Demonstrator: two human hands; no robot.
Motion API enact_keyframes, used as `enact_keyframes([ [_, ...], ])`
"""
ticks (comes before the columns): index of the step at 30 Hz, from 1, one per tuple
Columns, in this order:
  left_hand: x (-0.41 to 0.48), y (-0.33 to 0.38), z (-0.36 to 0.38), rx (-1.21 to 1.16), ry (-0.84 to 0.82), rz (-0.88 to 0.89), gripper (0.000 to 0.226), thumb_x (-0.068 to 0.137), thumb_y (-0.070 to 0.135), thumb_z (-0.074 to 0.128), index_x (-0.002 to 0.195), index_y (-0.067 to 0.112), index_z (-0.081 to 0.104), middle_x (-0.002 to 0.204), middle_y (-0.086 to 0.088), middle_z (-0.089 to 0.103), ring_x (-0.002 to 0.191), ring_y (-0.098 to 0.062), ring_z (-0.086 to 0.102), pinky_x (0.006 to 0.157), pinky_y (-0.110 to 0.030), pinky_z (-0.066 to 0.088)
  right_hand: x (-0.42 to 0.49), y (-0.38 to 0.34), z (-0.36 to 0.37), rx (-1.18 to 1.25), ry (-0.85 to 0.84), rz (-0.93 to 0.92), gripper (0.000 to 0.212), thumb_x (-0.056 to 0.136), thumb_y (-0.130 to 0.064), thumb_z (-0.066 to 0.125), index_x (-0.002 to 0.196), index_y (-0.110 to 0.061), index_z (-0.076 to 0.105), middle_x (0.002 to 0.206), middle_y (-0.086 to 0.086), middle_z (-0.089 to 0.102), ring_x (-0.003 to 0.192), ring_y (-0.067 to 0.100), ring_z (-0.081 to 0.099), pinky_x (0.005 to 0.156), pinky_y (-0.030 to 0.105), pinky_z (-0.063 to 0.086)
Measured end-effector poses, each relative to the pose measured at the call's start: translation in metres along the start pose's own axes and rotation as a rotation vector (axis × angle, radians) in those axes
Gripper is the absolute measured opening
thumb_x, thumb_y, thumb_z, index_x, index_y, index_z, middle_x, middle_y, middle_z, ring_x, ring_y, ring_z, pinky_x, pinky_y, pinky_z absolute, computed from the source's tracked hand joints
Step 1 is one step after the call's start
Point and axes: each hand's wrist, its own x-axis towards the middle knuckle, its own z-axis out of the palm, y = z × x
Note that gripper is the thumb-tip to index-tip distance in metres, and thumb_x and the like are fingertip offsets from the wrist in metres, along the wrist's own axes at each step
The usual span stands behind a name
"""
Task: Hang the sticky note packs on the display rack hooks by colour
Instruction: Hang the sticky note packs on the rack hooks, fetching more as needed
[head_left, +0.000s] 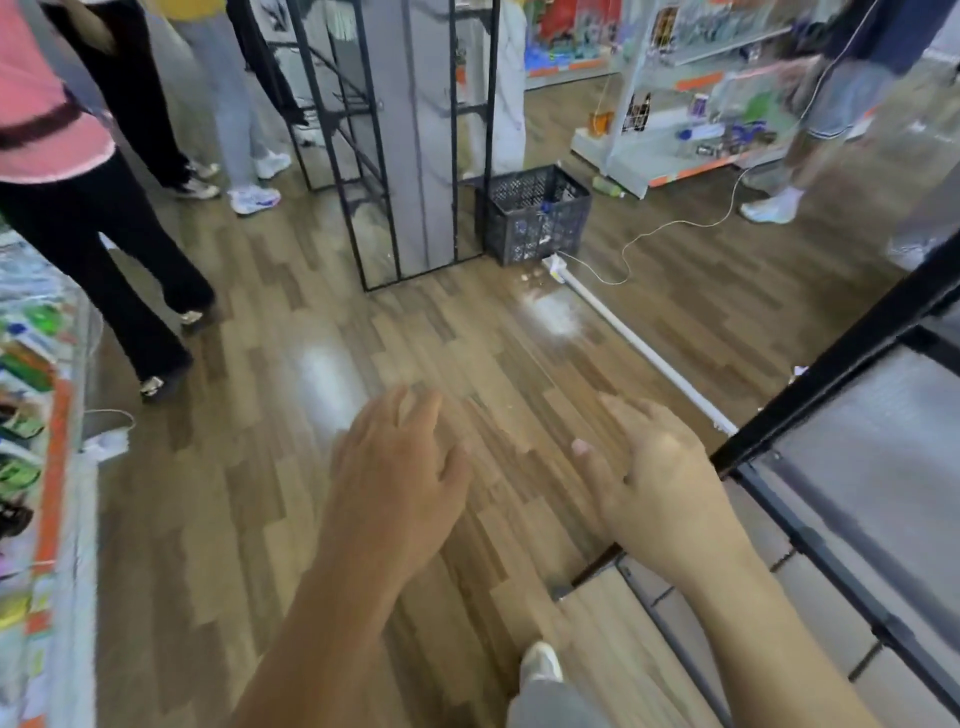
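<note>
My left hand (400, 467) and right hand (665, 483) hover loosely open and empty over the wooden floor (260, 467), with no sticky note packs in sight and the black rack (831, 371) beside me blurred, so the hanging seems unstarted.

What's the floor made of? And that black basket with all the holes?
The floor looks like wood-pattern planks, probably laminate or vinyl: staggered brown strips with shiny light patches. The black crate looks like moulded plastic: dull, with a regular grid of holes.
</note>
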Motion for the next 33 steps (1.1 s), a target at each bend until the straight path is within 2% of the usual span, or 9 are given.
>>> enact_keyframes([
  [3,0.046,-0.015,-0.002,-0.083,-0.001,0.101,0.053,0.096,0.04,0.048,0.147,0.03,0.037,0.153,0.0,0.032,0.141,-0.017,0.028,0.115,-0.04,0.028,0.047,-0.016,0.013,0.013,-0.026,0.009,0.057,0.095,-0.042,0.051,0.146,-0.02,0.041,0.15,0.011,0.039,0.141,0.03,0.032,0.115,0.045,0.029],
  [6,0.103,-0.03,-0.003,-0.127,0.017,0.181,0.051,0.093,0.039,0.05,0.142,0.027,0.046,0.148,0.002,0.041,0.137,-0.019,0.037,0.111,-0.042,0.036,0.104,-0.029,0.026,0.044,-0.053,0.012,0.058,0.096,-0.045,0.049,0.148,-0.023,0.037,0.154,0.008,0.034,0.144,0.026,0.027,0.117,0.043,0.026],
  [9,0.17,-0.042,-0.008,-0.159,0.059,0.204,0.046,0.093,0.032,0.056,0.138,0.025,0.052,0.144,0.001,0.046,0.135,-0.019,0.042,0.107,-0.038,0.037,0.17,-0.045,0.034,0.068,-0.045,0.012,0.056,0.096,-0.043,0.051,0.147,-0.022,0.039,0.148,0.009,0.04,0.131,0.031,0.044,0.115,0.043,0.028],
  [13,0.255,-0.058,-0.025,-0.163,0.079,0.206,0.049,0.089,0.035,0.054,0.137,0.023,0.053,0.142,0.0,0.049,0.132,-0.019,0.044,0.106,-0.04,0.039,0.257,-0.076,0.041,0.078,-0.017,-0.006,0.045,0.094,-0.039,0.054,0.136,-0.022,0.05,0.132,0.006,0.052,0.124,0.029,0.046,0.106,0.044,0.038],
  [17,0.329,-0.087,-0.041,-0.147,0.088,0.096,0.05,0.092,0.035,0.056,0.141,0.028,0.048,0.147,0.001,0.043,0.136,-0.016,0.036,0.109,-0.038,0.033,0.335,-0.115,0.052,0.047,-0.011,-0.019,0.033,0.091,-0.038,0.054,0.119,-0.021,0.056,0.113,0.003,0.055,0.111,0.029,0.051,0.094,0.043,0.044],
  [21,0.406,-0.123,-0.049,-0.148,0.093,-0.01,0.053,0.092,0.037,0.056,0.143,0.029,0.044,0.149,0.001,0.039,0.137,-0.015,0.03,0.111,-0.041,0.032,0.408,-0.15,0.072,0.013,-0.022,-0.025,0.037,0.09,-0.034,0.059,0.123,-0.017,0.057,0.113,0.005,0.056,0.107,0.029,0.054,0.097,0.043,0.043],
  [25,0.492,-0.168,-0.059,-0.134,0.094,-0.072,0.053,0.093,0.038,0.053,0.143,0.028,0.042,0.149,0.002,0.039,0.135,-0.017,0.034,0.108,-0.039,0.032,0.485,-0.19,0.107,-0.013,-0.018,-0.01,0.05,0.089,-0.037,0.059,0.135,-0.017,0.053,0.13,0.009,0.054,0.122,0.03,0.048,0.106,0.047,0.038],
  [28,0.558,-0.212,-0.078,-0.139,0.086,-0.055,0.053,0.091,0.039,0.053,0.142,0.026,0.045,0.147,-0.002,0.042,0.135,-0.018,0.036,0.11,-0.038,0.03,0.543,-0.235,0.132,-0.042,-0.017,-0.007,0.058,0.086,-0.046,0.05,0.139,-0.024,0.049,0.141,0.003,0.049,0.131,0.028,0.043,0.107,0.047,0.038],
  [33,0.654,-0.268,-0.119,-0.203,0.04,-0.008,0.051,0.091,0.038,0.056,0.14,0.03,0.047,0.148,-0.002,0.041,0.136,-0.019,0.038,0.109,-0.038,0.034,0.631,-0.303,0.159,0.006,0.001,0.005,0.056,0.089,-0.036,0.06,0.143,-0.025,0.045,0.148,0.003,0.041,0.134,0.023,0.04,0.112,0.04,0.032],
])
